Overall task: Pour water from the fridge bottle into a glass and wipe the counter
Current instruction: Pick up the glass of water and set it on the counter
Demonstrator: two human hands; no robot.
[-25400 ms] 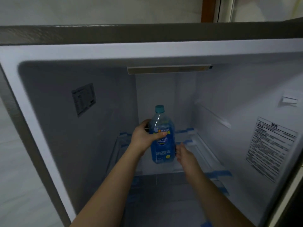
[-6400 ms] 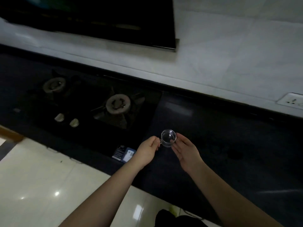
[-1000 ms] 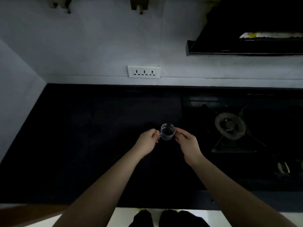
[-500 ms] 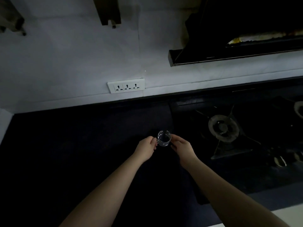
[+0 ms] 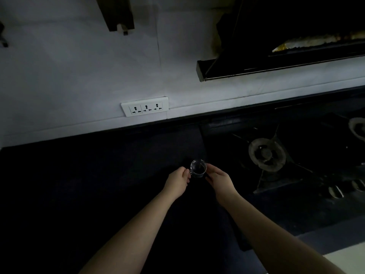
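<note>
A small clear glass cup [image 5: 198,170] with a handle on its left side is held between both hands over the dark counter [image 5: 98,184]. My left hand [image 5: 177,182] pinches the handle with curled fingers. My right hand [image 5: 219,180] touches the cup's right side with its fingertips. I cannot tell whether the cup rests on the counter or hangs just above it. No bottle and no cloth are in view.
A gas hob with a round burner [image 5: 266,154] and knobs [image 5: 335,191] lies to the right of the cup. A black range hood [image 5: 276,56] hangs above it. A white triple socket [image 5: 145,109] sits on the wall behind the counter.
The view has swung left and tilted, so the hob has slid further right. Both hands keep the same hold on the cup, near the hob's left edge.
</note>
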